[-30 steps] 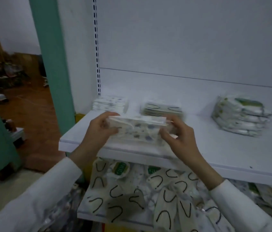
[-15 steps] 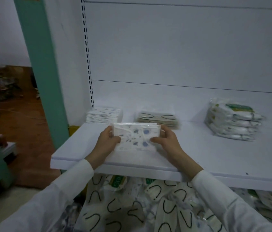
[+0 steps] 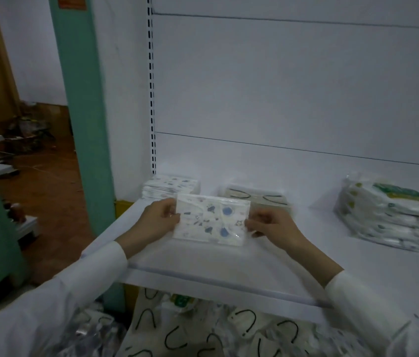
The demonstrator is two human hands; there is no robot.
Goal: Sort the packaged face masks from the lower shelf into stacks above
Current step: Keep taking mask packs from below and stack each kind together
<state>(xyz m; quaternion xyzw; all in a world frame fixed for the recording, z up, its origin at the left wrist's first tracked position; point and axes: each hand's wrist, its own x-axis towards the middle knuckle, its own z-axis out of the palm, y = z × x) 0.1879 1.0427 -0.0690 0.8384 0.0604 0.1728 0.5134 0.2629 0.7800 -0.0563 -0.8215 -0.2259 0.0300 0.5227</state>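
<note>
A packaged mask with blue prints (image 3: 211, 221) is held flat just above the white upper shelf (image 3: 229, 264). My left hand (image 3: 160, 220) pinches its left edge and my right hand (image 3: 271, 225) pinches its right edge. Behind it, at the shelf's back left, lies a stack of the same blue-print packs (image 3: 169, 188). A stack of beige packs with black loops (image 3: 254, 197) sits just right of that. A taller stack of green-label packs (image 3: 388, 215) stands at the right. On the lower shelf lies a loose heap of mixed packs (image 3: 203, 331).
The white back panel (image 3: 280, 86) rises behind the shelf, with a slotted upright (image 3: 151, 99) at its left. A green pillar (image 3: 84, 124) stands left of the shelving. Beyond it are a brown floor (image 3: 48, 202) and clutter.
The blue-print pack has gone from tilted on edge near the shelf front to flat and farther back, toward the blue-print stack. The view has risen and moved closer.
</note>
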